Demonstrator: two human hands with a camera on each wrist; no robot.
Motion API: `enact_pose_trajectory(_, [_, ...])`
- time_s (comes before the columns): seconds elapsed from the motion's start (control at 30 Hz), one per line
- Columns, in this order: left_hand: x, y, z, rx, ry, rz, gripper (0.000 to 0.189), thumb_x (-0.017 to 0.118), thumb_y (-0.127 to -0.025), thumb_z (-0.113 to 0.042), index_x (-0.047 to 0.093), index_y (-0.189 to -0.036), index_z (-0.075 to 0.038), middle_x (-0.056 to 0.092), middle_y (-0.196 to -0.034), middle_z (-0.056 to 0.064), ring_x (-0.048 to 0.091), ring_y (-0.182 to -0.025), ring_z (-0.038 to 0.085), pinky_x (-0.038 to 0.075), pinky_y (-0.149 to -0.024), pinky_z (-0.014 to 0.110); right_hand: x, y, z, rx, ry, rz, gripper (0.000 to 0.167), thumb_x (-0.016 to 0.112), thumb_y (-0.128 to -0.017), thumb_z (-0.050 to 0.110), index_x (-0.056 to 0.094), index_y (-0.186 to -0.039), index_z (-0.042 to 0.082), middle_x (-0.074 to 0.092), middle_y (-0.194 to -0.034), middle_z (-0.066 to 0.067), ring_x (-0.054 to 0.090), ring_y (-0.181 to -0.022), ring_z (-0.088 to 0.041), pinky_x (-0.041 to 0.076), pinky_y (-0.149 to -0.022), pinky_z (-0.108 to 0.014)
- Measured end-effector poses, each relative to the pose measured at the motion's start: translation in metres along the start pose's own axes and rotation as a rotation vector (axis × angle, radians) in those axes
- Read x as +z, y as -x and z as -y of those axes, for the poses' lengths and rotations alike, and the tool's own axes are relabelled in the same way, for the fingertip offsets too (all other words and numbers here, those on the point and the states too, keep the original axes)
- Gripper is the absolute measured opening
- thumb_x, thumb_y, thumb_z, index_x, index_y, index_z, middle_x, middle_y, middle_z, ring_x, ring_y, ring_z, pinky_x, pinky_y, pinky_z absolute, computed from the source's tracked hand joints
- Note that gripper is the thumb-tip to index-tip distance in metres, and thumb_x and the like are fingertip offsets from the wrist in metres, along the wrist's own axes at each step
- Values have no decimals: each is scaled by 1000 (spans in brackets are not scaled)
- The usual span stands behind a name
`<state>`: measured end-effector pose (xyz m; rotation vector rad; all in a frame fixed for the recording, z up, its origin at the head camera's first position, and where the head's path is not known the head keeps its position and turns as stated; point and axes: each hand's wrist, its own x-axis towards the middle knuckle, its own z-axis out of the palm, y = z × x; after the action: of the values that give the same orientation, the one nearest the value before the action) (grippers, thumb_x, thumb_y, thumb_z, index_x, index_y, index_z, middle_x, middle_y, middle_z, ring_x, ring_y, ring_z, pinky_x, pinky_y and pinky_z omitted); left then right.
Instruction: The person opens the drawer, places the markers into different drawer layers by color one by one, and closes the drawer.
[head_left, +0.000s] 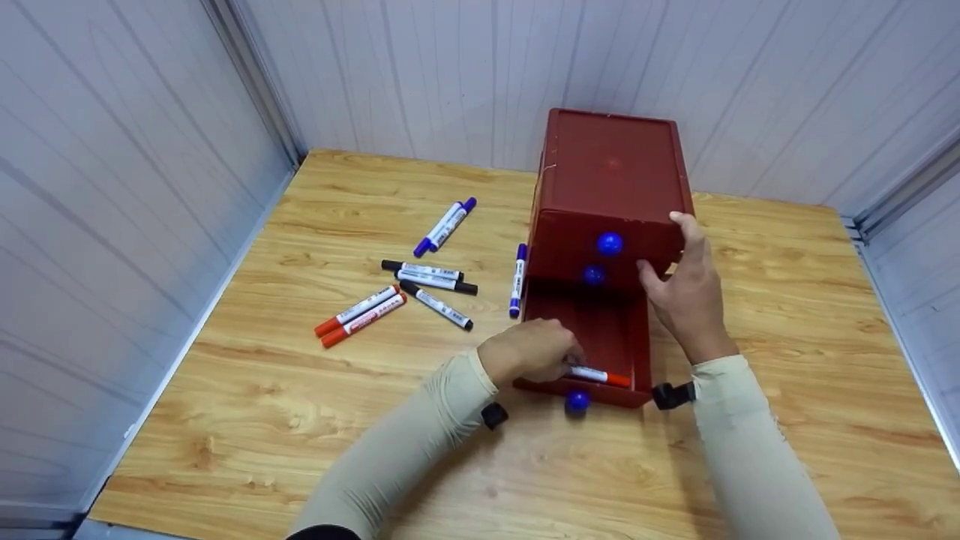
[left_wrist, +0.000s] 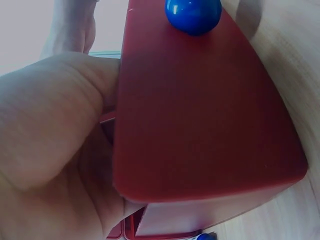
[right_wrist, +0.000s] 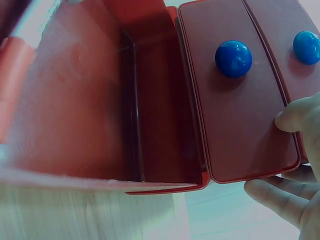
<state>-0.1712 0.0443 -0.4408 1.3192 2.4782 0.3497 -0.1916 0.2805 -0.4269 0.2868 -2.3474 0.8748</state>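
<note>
A dark red drawer cabinet [head_left: 615, 165] with blue round knobs stands on the table, its bottom drawer [head_left: 641, 352] pulled out. My left hand [head_left: 532, 349] reaches over that drawer's left front corner and holds the white end of a red-capped marker [head_left: 600, 375] just inside the front wall. In the left wrist view the drawer front [left_wrist: 210, 115] hides the fingertips. At the cabinet's right front edge, my right hand [head_left: 690, 296] grips the corner. Its thumb [right_wrist: 290, 120] presses on the closed drawer fronts while other fingers lie along the side.
Left of the cabinet lie two red markers [head_left: 364, 319], several black markers [head_left: 435, 281] and a pair of blue markers [head_left: 446, 226]. One more blue marker [head_left: 518, 281] lies close against the cabinet's left side. White panel walls [head_left: 420, 82] border the wooden table [head_left: 247, 405].
</note>
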Motion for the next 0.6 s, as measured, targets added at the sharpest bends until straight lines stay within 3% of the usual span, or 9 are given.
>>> enact_pose_trajectory(0.4, [1,3,-1,-63,-53,-25,25,63,-97,-27,73,-120,-26,73,-106,-10,69,-93,11,55,-75,33,-1,1,-2,10,8,-11,71,72,-91,15,30,-147,23,51,-131,-24,63,-99,-41,53,-78,-56])
enact_pose_trajectory(0.5, [3,3,1,-56,-47,-78,24,62,-97,-28,73,-117,-23,73,-103,-8,68,-87,10,54,-71,33,1,1,-2,1,5,-8,71,72,-91,14,30,-148,22,51,-131,-24,63,-100,-41,54,-77,-56])
enact_pose_trajectory(0.6, [4,2,4,-33,-33,-170,23,60,-97,-26,74,-115,-21,72,-102,-8,67,-87,9,54,-71,32,0,1,-2,-2,6,-9,71,72,-91,13,30,-148,22,51,-131,-24,62,-101,-40,53,-77,-55])
